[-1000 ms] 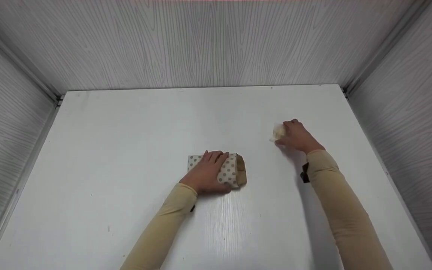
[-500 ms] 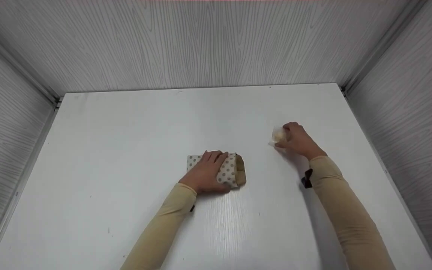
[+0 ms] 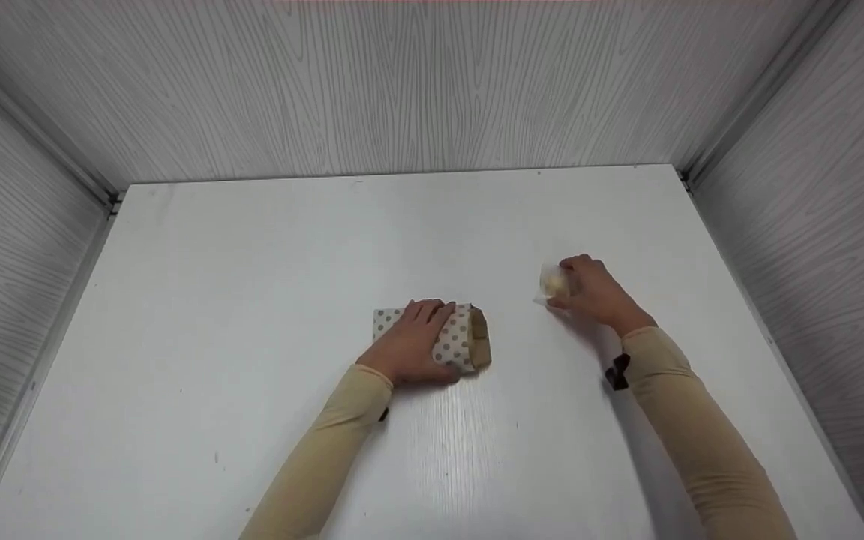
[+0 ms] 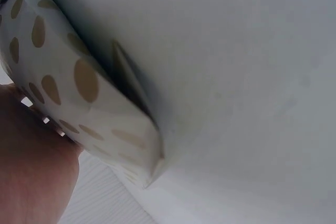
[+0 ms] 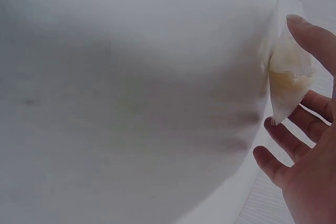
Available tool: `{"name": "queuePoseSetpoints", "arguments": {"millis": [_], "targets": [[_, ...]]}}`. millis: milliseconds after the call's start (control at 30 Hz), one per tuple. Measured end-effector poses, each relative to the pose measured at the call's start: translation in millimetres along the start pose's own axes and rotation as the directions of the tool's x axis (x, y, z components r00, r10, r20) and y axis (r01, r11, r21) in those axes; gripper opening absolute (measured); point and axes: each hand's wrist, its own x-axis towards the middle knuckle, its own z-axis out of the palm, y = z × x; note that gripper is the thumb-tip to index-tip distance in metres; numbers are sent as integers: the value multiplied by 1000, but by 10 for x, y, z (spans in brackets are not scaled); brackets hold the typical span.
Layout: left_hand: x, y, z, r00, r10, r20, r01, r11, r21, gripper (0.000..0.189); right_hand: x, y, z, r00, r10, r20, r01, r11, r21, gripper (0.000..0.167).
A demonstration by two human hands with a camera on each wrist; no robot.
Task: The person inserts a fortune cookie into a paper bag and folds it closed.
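Note:
My left hand [image 3: 413, 349] grips a white paper bag with tan polka dots [image 3: 451, 343] that lies on the table. The fingers reach over its top and the thumb is along the near side. The bag's brown-lined mouth gapes to the right; what is inside cannot be made out. To the right and farther back, my right hand [image 3: 595, 291] holds a small translucent packet [image 3: 553, 284] with something pale yellow in it. In the right wrist view the packet [image 5: 289, 80] is between the thumb and the fingers. The left wrist view shows the dotted bag [image 4: 79, 82] at the table surface.
A white tabletop [image 3: 252, 262] lies under both hands. Grey wood-grain panels rise behind it [image 3: 402, 90] and at both sides, including the right panel [image 3: 837, 187].
My right hand has come a little nearer to the front edge with the packet. The left hand and the bag stay in place.

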Motion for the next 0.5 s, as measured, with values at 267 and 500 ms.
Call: {"name": "queuePoseSetpoints", "arguments": {"millis": [267, 500], "targets": [[-9, 19, -10, 1000, -10, 7, 10, 1000, -20, 110, -95, -93, 32, 998, -61, -6, 60, 993, -97, 75], [-13, -7, 4, 1000, -3, 6, 3, 1000, -9, 109, -189, -228, 116, 992, -126, 5, 124, 969, -214, 72]]}}
